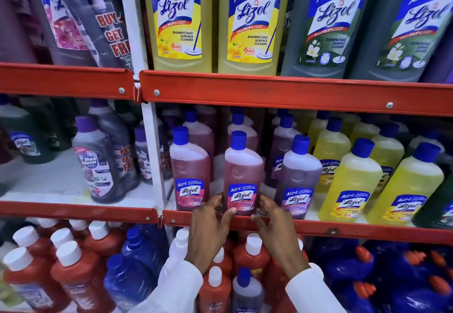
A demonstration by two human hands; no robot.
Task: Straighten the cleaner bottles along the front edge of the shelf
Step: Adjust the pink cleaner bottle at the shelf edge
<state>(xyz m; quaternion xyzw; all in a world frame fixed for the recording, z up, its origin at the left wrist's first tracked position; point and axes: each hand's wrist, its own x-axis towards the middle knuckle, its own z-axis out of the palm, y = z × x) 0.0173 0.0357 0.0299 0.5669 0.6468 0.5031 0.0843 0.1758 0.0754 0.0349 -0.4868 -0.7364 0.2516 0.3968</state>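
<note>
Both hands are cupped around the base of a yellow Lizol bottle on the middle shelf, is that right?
Not quite: the head view shows the left hand and right hand cupped around the base of a pink Lizol bottle, not a yellow one, on the middle shelf.

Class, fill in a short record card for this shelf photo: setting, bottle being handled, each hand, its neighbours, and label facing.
setting: shop shelving with red front rails
bottle handled: pink Lizol bottle, upright at the front edge
left hand: on the bottle's left side, thumb on the label
right hand: at the bottle's right side
neighbours: second pink bottle to its left, purple bottle to its right
label facing: forward
</note>
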